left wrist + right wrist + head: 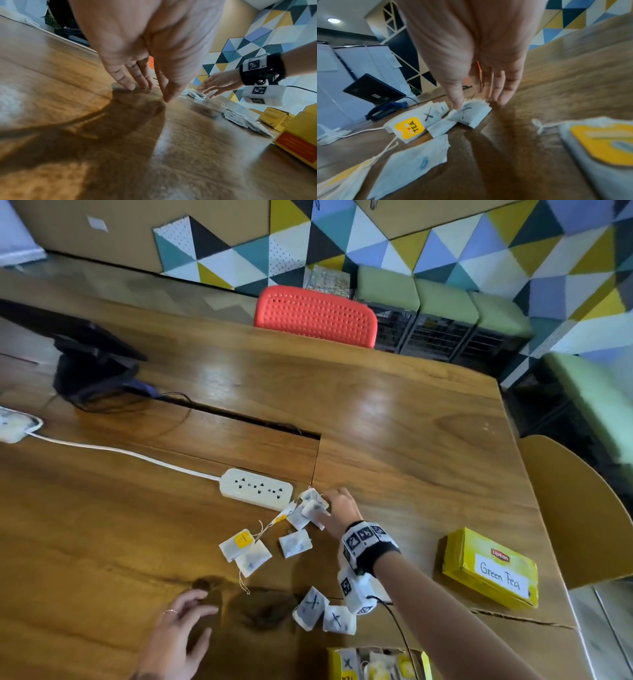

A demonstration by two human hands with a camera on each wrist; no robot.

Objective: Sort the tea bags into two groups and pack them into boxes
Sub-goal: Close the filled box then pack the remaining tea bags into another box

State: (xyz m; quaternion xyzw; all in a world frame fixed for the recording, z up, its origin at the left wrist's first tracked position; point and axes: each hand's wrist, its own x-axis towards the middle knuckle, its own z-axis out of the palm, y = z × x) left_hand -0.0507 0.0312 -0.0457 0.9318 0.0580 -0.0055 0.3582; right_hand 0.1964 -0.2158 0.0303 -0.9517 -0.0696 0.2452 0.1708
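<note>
Wooden table [394,419]: nearest, an open box [376,664]; left hand [178,635] rests flat, fingers straight. 2 X-marked tea bags [322,611] lie side by side. Farther, right hand's [337,508] thumb and fingers touch a tea bag [469,113], its long axis angled away; Green Tea box [489,570] sits right.

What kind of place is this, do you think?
Probably a shared office or meeting room: a long wooden table with a power strip, a monitor, and a red chair.

The closed yellow box [490,570] reads "Lipton" and handwritten "Green Tea"; a tea bag tag [409,128] reads "TEA"
</note>
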